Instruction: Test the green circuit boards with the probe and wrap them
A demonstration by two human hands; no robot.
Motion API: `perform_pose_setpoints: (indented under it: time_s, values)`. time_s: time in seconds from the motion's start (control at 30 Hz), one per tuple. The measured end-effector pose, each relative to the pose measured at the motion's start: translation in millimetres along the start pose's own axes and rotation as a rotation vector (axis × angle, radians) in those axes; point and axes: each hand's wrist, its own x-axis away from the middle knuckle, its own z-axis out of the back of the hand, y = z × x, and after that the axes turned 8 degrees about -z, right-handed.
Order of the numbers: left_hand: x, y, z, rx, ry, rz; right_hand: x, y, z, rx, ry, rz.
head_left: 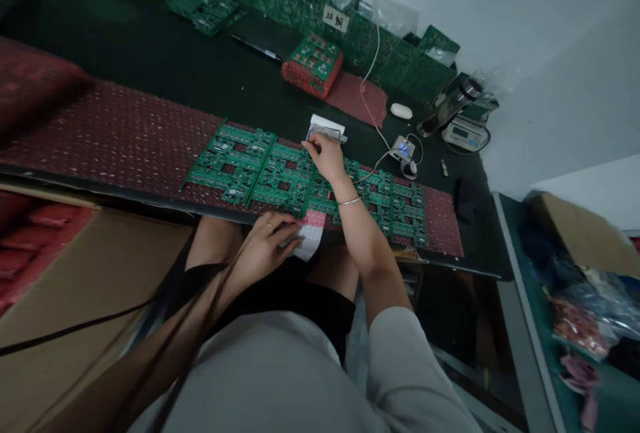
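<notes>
Green circuit board panels (283, 176) lie in a row on pink bubble wrap (135, 126) along the table's front edge. My right hand (325, 155) is over the middle panels, its fingertips pinched close to a small clear holder (325, 133); what they hold is too small to make out. At the front edge my left hand (267, 243) has its fingers closed at a sheet of white and pink labels (311, 233), which hangs down over the edge.
Behind the row are a wrapped stack of boards (313, 63), a pen (257, 48), a white case (401, 111), a small device with cables (403, 148) and a bottle (450, 106). An open carton (95, 273) stands at lower left.
</notes>
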Motion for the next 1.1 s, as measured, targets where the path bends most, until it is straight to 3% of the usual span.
perform_pose_setpoints:
  time_s: [0.23, 0.43, 0.6, 0.73, 0.9, 1.1]
  values:
    - [-4, -9, 0.6, 0.133, -0.033, -0.002, -1, 4, -3, 0.007, -0.008, 0.019]
    - [-5, -12, 4.3, 0.201, 0.029, -0.051, -1, 7, -5, 0.015, 0.001, 0.028]
    - [-3, -7, 4.2, 0.211, 0.002, -0.004, -1, 10, -7, 0.007, 0.0, 0.029]
    - [-11, -11, 16.4, 0.235, -0.038, 0.064, -2, 11, -9, -0.009, 0.006, 0.029]
    - [-64, -54, 24.8, 0.094, -0.025, 0.236, 0, 2, -3, -0.025, 0.013, 0.025]
    - [-129, -114, -1.0, 0.008, -0.078, 0.222, 4, -10, 7, -0.044, 0.084, -0.029]
